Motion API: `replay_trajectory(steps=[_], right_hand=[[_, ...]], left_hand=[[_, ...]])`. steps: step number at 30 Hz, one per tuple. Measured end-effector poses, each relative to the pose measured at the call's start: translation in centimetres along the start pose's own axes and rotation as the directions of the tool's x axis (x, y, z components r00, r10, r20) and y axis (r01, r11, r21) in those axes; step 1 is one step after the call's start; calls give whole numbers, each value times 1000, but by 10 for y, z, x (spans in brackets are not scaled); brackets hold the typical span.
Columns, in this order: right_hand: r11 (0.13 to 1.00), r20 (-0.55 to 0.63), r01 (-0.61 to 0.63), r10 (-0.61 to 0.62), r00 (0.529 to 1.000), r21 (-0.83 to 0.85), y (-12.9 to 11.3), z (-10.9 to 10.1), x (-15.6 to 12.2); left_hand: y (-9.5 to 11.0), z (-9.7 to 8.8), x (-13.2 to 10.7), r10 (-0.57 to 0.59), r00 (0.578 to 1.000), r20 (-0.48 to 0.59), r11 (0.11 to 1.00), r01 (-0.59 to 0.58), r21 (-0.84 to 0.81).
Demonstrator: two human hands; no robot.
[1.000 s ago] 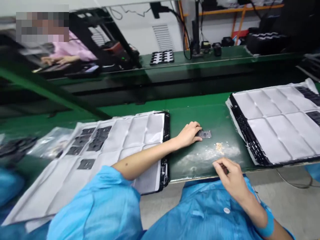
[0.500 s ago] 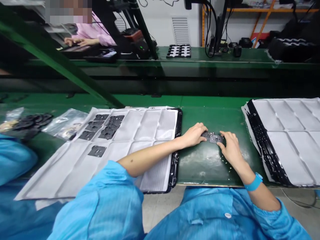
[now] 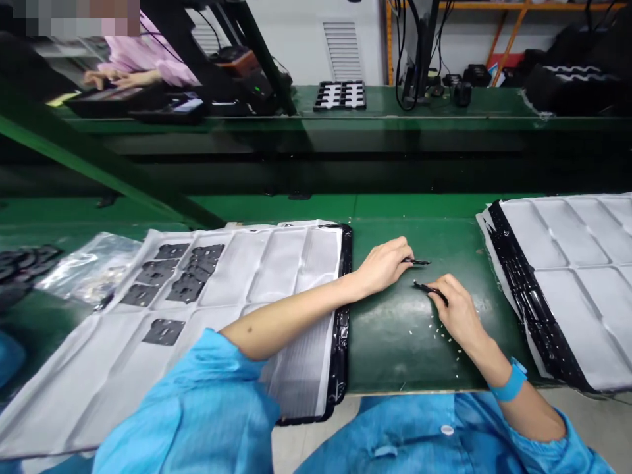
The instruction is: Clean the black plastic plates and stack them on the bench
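My left hand [image 3: 384, 265] is closed in a pinch on a thin dark flat part [image 3: 419, 262], held edge-on just above the green bench top [image 3: 399, 329]. My right hand [image 3: 457, 308] is closed on a second thin dark part [image 3: 427, 288], a little below and right of the first. The two parts are apart. Small pale scraps [image 3: 444, 332] lie scattered on the bench under my right hand. A blue band [image 3: 511, 380] sits on my right wrist.
A black tray under a white sheet [image 3: 276, 263] carrying several dark flat parts [image 3: 190, 280] lies at left. Another covered tray stack [image 3: 567, 263] sits at right. A clear bag [image 3: 93, 266] lies far left. A person in pink [image 3: 148, 62] works across the far bench.
Half a second ago both hands held one dark piece together; now each hand holds a separate thin part and they have drawn apart. The view shifted slightly.
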State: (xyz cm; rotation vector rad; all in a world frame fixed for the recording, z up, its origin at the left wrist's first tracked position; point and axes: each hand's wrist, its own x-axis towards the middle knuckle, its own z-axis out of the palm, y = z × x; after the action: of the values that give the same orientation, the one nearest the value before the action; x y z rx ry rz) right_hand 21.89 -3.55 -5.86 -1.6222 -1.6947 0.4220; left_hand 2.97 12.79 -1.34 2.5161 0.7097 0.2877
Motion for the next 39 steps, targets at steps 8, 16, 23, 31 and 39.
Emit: replay_trajectory(steps=[8,16,23,31,39], right_hand=[[995,-94,-103,102,990,-2,-8,2,9],[963,-194,-266,253,948,-44,-3,11,26],[969,-247,-247,238,939,-3,-1,9,23],[972,-301,-231,232,925,41,15,-2,1],[984,-315,-108,149,937,144,8,-4,-19]], left_hand=[[7,1,11,92,996,24,963,-83,-256],[6,-10,28,216,937,275,945,-129,-300],[11,6,45,136,974,179,975,-100,-198],[-6,11,60,-2,993,115,1000,5,-28],[-29,-21,164,-142,989,28,981,137,141]])
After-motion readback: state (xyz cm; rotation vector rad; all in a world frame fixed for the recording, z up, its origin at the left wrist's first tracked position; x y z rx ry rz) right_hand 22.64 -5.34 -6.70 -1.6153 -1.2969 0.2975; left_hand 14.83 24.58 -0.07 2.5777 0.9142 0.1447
